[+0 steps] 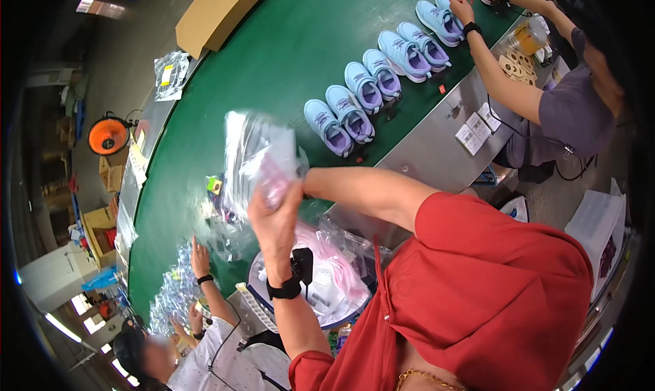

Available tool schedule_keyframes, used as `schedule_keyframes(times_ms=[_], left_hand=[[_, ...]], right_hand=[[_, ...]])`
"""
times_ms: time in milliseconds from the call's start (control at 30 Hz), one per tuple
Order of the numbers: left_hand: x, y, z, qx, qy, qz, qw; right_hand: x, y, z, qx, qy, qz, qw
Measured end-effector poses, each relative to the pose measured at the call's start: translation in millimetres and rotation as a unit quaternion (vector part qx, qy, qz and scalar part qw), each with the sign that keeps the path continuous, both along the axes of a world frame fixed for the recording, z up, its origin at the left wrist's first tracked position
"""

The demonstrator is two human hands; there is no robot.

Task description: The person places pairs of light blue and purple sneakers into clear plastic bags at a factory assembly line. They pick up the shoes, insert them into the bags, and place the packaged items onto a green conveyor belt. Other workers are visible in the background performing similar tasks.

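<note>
So — left hand [275,217] grasping a pinkish piece [273,184], fingers closed round it, blurred. Clear plastic bags [247,149] fan out just beyond that hand, over the green worktop [286,47]; also blurred. Right hand mostly hidden behind left hand and plastic, can't tell if it grips anything; right forearm [365,192] reaches in from the right, red sleeve. Black wrist strap [285,290] on left wrist.

Just below the hands, a round container holding pink and white pieces [327,272], clear film beside it. Near the bags, on the worktop, a small green-and-dark item [214,185], too blurred to name.

Farther up, pairs of light-blue shoes [330,128] with purple lining, lined up along the right side of the worktop. Lower left, heap of clear packets [170,292], co-worker in white top [222,357] reaching over it. Upper right, another co-worker, dark top [576,115], hands by the farther shoes. Cardboard box [220,14] at the worktop's far edge — orange round thing [108,137] off to the left.
</note>
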State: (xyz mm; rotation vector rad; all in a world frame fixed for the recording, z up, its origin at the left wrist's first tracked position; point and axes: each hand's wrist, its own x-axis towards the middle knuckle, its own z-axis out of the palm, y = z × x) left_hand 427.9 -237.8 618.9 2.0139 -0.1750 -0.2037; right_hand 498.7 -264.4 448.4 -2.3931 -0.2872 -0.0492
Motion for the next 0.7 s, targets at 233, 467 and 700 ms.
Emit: schedule_keyframes(times_ms=[233,467,700], left_hand=[[19.0,45.5,-35.0,-0.296,0.137,0.177,0.929],[0.6,-22.5,-49.9,-0.321,0.238,0.084,0.913],[4.0,17.4,-65.6,-0.192,0.001,0.204,0.960]], right_hand=[[-82.0,-88.7,9.6,0.099,0.233,0.095,0.963],[-96.3,-150.4,90.5,0.444,0.297,0.101,0.839],[-106.3,-206.7,86.6,-0.060,-0.056,-0.117,0.990]])
